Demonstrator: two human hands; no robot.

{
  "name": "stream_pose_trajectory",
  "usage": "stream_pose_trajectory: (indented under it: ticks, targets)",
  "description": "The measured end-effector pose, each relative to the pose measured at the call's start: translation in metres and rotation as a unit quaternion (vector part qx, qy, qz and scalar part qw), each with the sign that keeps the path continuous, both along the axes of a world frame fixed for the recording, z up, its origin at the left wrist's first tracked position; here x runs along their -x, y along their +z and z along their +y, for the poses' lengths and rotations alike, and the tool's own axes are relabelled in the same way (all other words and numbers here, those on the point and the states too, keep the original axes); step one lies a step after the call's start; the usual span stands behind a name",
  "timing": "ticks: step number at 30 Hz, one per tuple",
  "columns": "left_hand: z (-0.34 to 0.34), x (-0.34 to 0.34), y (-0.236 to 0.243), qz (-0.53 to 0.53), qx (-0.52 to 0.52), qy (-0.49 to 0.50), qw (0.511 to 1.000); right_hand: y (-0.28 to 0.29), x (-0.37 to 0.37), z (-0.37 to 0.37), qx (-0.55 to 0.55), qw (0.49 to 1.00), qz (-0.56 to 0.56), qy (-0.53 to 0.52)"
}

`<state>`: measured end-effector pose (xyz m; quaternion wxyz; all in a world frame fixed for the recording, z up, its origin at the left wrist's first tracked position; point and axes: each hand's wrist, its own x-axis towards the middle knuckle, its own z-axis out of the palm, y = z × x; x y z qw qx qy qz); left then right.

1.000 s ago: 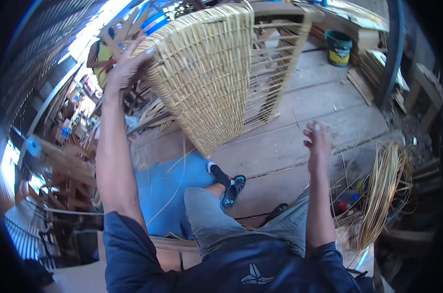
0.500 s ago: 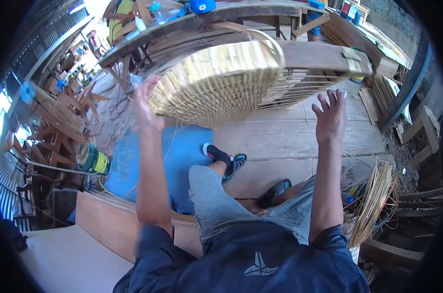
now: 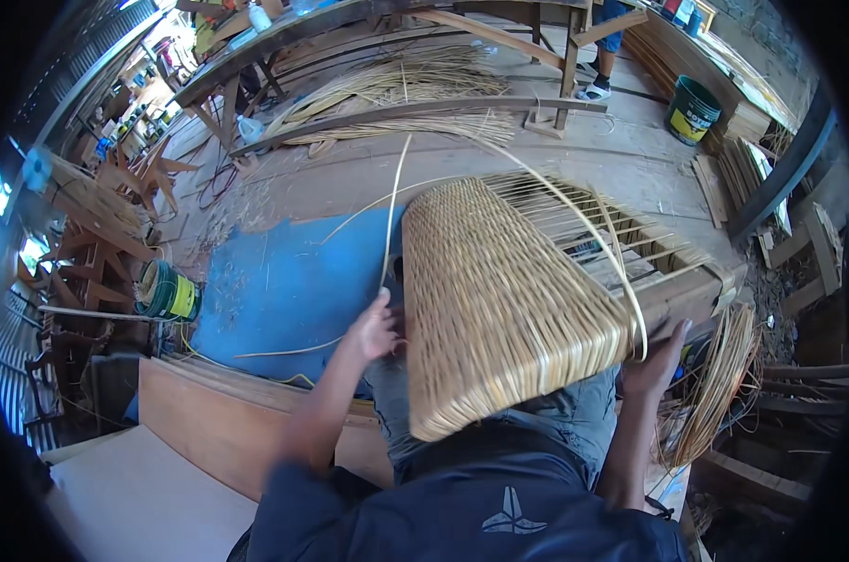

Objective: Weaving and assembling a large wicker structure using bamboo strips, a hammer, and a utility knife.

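A wooden frame partly covered by a tight weave of tan cane strips rests tilted over my lap. Bare parallel strands span its far right part. At the weave's left edge, my left hand is closed, with a thin cane strand rising from by its thumb; some fingers are hidden. My right hand grips the frame's near right side from below, its fingers partly out of sight. Another loose strand arcs over the weave's right side and loops near the right hand.
A blue sheet covers the floor at left, beside a green bucket. Bundled cane hangs at my right. Across the floor lie loose canes under a long bench. Another bucket and a person's leg are beyond.
The woven frame has come down from in front of me onto my lap and turned. My left hand has lowered to its left edge; my right hand, previously open and apart, now grips the frame.
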<state>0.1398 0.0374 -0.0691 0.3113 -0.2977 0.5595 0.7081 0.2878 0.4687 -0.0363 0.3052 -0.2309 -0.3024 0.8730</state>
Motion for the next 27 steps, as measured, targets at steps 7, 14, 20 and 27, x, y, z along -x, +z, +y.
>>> stream_pose_trajectory:
  ticks: [7, 14, 20, 27]
  targets:
    - [0.072, -0.004, -0.099, 0.014, -0.077, 0.038, 0.996, -0.08, 0.012, 0.022, -0.004, 0.999, -0.028, -0.037]
    - [0.086, 0.0, -0.128, 0.043, -0.073, 0.118, 0.989, -0.084, 0.079, 0.047, -0.067, 0.991, -0.109, -0.051]
    - [0.138, -0.05, -0.149, 0.006, -0.093, 0.181, 0.979, -0.113, 0.112, 0.115, -0.018, 0.991, -0.055, 0.122]
    - [0.142, -0.105, -0.17, -0.082, -0.106, 0.168, 0.977, -0.131, 0.105, 0.118, 0.028, 0.983, -0.121, 0.138]
